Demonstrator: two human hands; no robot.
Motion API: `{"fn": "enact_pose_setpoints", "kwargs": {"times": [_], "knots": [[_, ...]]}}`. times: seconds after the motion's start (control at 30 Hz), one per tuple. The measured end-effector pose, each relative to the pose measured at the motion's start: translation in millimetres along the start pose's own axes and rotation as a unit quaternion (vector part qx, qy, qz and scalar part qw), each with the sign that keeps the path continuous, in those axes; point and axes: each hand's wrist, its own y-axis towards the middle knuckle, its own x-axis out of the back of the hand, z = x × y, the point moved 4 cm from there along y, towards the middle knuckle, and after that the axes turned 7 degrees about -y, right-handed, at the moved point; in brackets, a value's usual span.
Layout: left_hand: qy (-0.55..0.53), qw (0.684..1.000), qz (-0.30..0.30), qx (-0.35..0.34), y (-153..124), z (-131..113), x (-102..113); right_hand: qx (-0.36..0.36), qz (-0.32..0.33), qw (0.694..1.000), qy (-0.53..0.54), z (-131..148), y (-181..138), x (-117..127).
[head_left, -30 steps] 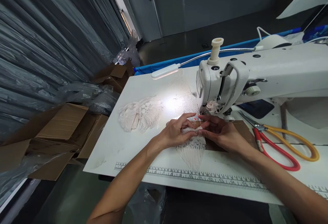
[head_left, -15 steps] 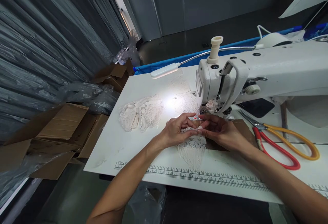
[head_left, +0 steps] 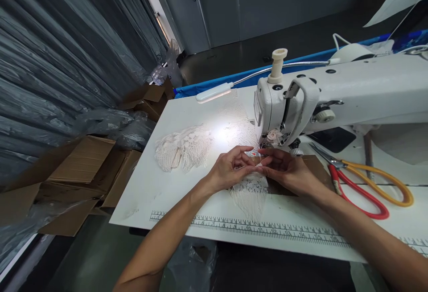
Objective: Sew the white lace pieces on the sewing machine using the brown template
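Observation:
Just in front of the sewing machine, both hands pinch the upper edge of a white lace piece. My left hand holds it from the left, thumb and fingers closed. My right hand meets it from the right, its thumb almost touching the left thumb. The lace hangs down toward me over the table, tapering to a fringe. More pale lace lies flat behind the hands under the lamp's glare. A bunched heap of white lace rests to the left. The fingers hide the pinched edge.
Scissors with red and orange handles lie right of my right hand. A slim lamp reaches over the table. A printed ruler runs along the front edge. Open cardboard boxes stand on the left.
The thumbs have come closer together over the lace edge, which shows less between them now. The lace heap and scissors stay in place on the table.

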Motion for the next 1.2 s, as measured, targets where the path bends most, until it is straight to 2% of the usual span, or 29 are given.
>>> {"fn": "enact_pose_setpoints", "kwargs": {"times": [0.07, 0.13, 0.17, 0.23, 0.33, 0.37, 0.43, 0.6, 0.73, 0.87, 0.97, 1.03, 1.13, 1.2], "knots": [[0.011, 1.0, -0.014, 0.0, 1, 0, 1, 0.019, -0.007, 0.999, -0.038, 3, -1, 3], [0.04, 0.999, -0.026, 0.003, 4, -2, 2, 0.074, -0.026, 0.987, -0.144, 12, -4, 8], [0.063, 0.998, -0.029, 0.005, 6, -3, 2, 0.119, -0.031, 0.968, -0.217, 18, -6, 9], [0.123, 0.992, -0.026, 0.007, 12, -5, 3, 0.221, -0.019, 0.906, -0.36, 29, -13, 8], [0.215, 0.976, -0.015, -0.006, 19, -8, 2, 0.327, 0.034, 0.815, -0.477, 33, -24, 1], [0.241, 0.97, -0.014, -0.014, 21, -7, 1, 0.339, 0.047, 0.798, -0.496, 30, -27, -1], [0.287, 0.957, -0.021, -0.034, 22, -6, -1, 0.341, 0.059, 0.783, -0.517, 22, -32, -3], [0.374, 0.918, -0.053, -0.119, 17, -1, -7, 0.317, 0.036, 0.8, -0.508, 4, -44, -2], [0.463, 0.862, -0.067, -0.194, 15, -4, -13, 0.316, 0.029, 0.813, -0.488, 3, -47, -1], [0.545, 0.799, -0.005, -0.254, 13, -2, -22, 0.295, 0.018, 0.835, -0.465, 5, -48, -2], [0.584, 0.764, 0.027, -0.275, 8, -1, -26, 0.277, 0.016, 0.851, -0.447, 5, -47, 0], [0.588, 0.757, 0.031, -0.282, 3, -4, -27, 0.265, 0.017, 0.868, -0.42, 6, -45, 4], [0.581, 0.772, 0.052, -0.253, -4, -9, -29, 0.245, 0.022, 0.9, -0.36, 11, -39, 14], [0.577, 0.782, 0.065, -0.226, -7, -10, -31, 0.24, 0.021, 0.906, -0.347, 15, -34, 19]]}}
